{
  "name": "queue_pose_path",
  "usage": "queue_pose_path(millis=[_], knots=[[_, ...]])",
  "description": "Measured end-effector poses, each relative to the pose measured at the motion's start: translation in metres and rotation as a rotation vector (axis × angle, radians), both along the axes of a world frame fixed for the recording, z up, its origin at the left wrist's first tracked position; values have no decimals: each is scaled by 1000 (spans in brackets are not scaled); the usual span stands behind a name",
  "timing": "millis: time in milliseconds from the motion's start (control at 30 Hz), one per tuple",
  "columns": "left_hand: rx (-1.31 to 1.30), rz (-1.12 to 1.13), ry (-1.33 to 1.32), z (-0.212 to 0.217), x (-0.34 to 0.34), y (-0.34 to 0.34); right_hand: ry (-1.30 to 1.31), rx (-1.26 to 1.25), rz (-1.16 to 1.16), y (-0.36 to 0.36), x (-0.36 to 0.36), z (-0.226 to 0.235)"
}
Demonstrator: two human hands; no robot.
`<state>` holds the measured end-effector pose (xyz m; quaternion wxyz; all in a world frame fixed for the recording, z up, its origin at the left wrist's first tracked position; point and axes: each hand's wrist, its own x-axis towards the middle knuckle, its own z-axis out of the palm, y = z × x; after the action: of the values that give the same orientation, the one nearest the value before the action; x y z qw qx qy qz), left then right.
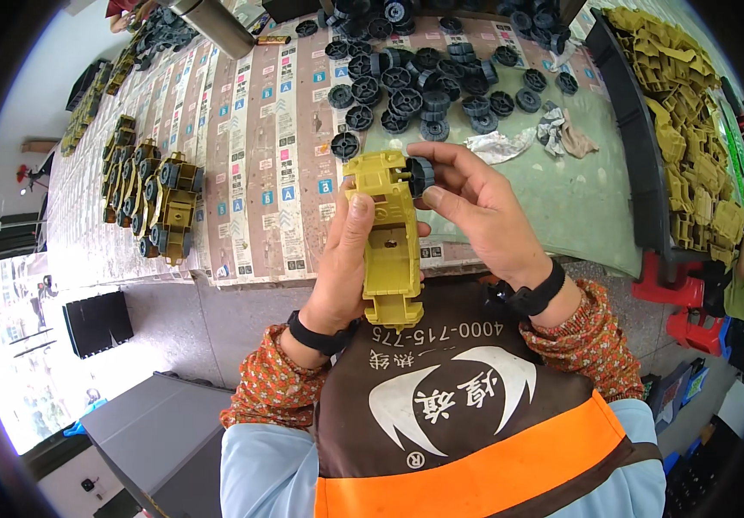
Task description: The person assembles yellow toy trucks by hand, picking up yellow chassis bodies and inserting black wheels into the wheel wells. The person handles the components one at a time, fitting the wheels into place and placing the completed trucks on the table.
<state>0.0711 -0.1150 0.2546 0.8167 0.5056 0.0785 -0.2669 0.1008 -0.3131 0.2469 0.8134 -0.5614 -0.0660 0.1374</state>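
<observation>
Head-worn fisheye view, facing down, near the table (255, 220)

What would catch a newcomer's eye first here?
The yellow toy vehicle body at centre, in the left hand, the right hand holding a dark wheel at its upper right. Beyond it lie many loose wheels; far right, a dark crate brims with yellow plastic parts.

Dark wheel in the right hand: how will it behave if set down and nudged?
The dark wheel would likely roll if stood on its round tread. That tread looks ribbed, so it's probably not very slippery. Likely light for its size, if built like the similar loose wheels with open spokes.
</observation>
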Motion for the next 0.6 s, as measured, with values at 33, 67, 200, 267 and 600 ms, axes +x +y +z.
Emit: queue_pose_path(millis=[33,67,200,267,600], knots=[[4,-5,-27,-1,1,-1,13,8,-3,0,-1,0],[4,-1,-39,-1,1,-2,26,17,-5,0,-1,0],[24,30,-70,2,0,-7,-44,-96,-50,1,-3,0],[69,34,-116,4,2,-9,-108,-213,-110,5,-10,1],[184,-9,-316,-16,-3,-11,-216,-215,73,4,-33,8]])
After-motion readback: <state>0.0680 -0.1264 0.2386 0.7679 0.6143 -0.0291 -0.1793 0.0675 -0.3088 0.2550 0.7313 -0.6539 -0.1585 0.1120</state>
